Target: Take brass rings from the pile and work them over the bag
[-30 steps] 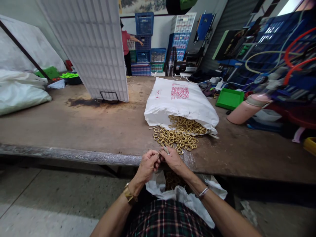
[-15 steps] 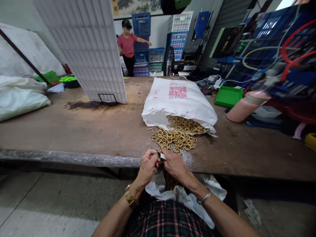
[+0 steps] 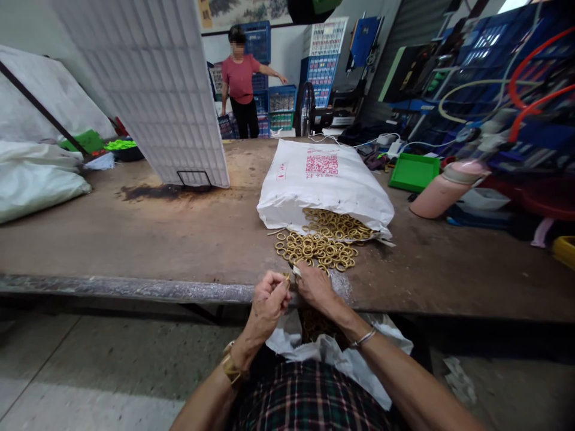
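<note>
My left hand is closed in a pinch at the table's front edge, with a small brass-coloured ring at its fingertips. Beside it, on the right, my right hand is closed round a small tool with a pale handle and a dark tip; its kind is too small to make out. Just beyond my fingers lies a pile of brass-coloured rings. They spill from the open mouth of a white woven sack lying on the table. An open bag in my lap has dark contents, partly hidden.
A tall white ribbed panel stands at the left on the brown table. To the right are a green tray and a pink bottle. A person in a pink top stands beyond the table near stacked crates.
My hands have drawn slightly apart, and the right one with the pale tool has moved forward toward the rings. The person at the back has shifted to the right.
</note>
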The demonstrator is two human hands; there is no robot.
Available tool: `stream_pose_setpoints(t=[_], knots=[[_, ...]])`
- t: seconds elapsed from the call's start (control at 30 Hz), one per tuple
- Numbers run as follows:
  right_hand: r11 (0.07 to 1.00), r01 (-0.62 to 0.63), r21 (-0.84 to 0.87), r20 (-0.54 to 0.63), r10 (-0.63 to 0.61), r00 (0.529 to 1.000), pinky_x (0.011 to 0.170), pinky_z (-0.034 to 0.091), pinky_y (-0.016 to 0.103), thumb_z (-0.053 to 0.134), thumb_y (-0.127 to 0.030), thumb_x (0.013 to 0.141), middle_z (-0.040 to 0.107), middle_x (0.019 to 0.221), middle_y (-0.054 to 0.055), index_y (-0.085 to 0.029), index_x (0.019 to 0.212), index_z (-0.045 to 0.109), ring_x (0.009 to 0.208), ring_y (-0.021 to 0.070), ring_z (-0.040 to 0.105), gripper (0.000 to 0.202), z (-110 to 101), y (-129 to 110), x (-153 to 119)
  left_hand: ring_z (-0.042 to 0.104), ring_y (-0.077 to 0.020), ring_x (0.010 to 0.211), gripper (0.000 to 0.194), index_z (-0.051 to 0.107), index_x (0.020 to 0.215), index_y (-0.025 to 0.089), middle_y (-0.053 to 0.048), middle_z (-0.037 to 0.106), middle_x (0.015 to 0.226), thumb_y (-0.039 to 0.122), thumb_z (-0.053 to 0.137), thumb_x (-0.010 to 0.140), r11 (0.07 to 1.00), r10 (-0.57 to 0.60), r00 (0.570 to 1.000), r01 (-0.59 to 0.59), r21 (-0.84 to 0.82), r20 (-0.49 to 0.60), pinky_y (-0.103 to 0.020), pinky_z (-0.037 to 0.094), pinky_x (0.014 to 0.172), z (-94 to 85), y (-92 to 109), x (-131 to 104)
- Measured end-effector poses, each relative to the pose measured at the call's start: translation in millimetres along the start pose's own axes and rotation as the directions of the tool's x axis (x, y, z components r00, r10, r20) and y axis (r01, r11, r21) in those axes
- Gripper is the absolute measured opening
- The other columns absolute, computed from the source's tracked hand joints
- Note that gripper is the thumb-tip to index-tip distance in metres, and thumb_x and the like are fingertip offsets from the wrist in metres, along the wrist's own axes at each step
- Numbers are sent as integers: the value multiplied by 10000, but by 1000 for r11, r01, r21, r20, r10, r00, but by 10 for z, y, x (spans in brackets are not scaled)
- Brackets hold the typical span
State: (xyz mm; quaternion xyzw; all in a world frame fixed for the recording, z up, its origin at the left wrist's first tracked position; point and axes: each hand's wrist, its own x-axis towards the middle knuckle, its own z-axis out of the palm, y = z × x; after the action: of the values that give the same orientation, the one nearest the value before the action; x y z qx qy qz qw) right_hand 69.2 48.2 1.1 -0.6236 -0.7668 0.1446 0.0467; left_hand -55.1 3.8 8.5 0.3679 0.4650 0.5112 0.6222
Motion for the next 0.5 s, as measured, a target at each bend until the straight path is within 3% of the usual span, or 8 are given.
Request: stream_pose_setpoints(t=[0.1,0.2,0.33,0.5], knots=[[978,45,201,-96,-26,995,521,258,225,388,-149,753,576,650,30,-171,787,531,564,117,480,149,21,-10,69,364,-28,379,315,453,749,173,66,475,539,426,628,684,994,-18,1000,20,-110,22,-145,242,351,-26,16,24],[851,44,523,-131,29,991,506,276,211,360,-228,775,483,561,-16,-179,642,481,524,99,406,187,69,-43,114,382,-29,407,313,443,755,177,56,486,593,405,643,679,966,-53,996,68,-251,65,-144,248,357,-72,9,65],[594,-8,805,-38,64,997,482,292,203,399,-329,752,429,513,-47,-185,579,447,498,87,375,230,123,-75,105,392,-28,420,294,436,773,176,47,490,629,372,640,692,926,-89,991,120,-358,100,-138,246,358,-114,-8,83],[395,-85,915,98,-13,995,453,282,202,419,-343,741,403,467,-65,-182,608,473,434,72,339,216,105,-118,52,406,-33,427,298,439,768,167,40,488,616,419,594,728,912,-109,989,138,-386,95,-135,247,354,-106,-51,87]])
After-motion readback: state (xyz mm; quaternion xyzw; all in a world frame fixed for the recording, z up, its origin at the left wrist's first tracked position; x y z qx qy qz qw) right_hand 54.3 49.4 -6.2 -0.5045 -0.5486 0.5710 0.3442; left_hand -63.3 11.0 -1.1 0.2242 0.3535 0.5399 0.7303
